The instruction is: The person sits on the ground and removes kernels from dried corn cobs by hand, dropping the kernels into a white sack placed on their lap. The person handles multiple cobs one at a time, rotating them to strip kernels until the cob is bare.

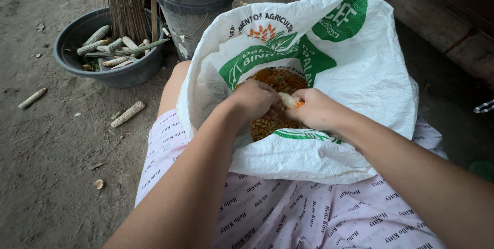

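A white woven sack (360,69) with green print lies open across my lap. Loose orange corn kernels (280,81) fill its inside. Over the sack's mouth, my left hand (253,102) and my right hand (314,110) both grip one corn cob (290,101). The cob is pale with a few orange kernels left at its right end. My hands hide most of it.
A grey basin (110,74) at the left holds bare cobs. A dark bucket (193,14) behind it is heaped with bare cobs. A bundle of broom sticks (125,2) stands between them. Two bare cobs (127,113) lie on the dirt floor.
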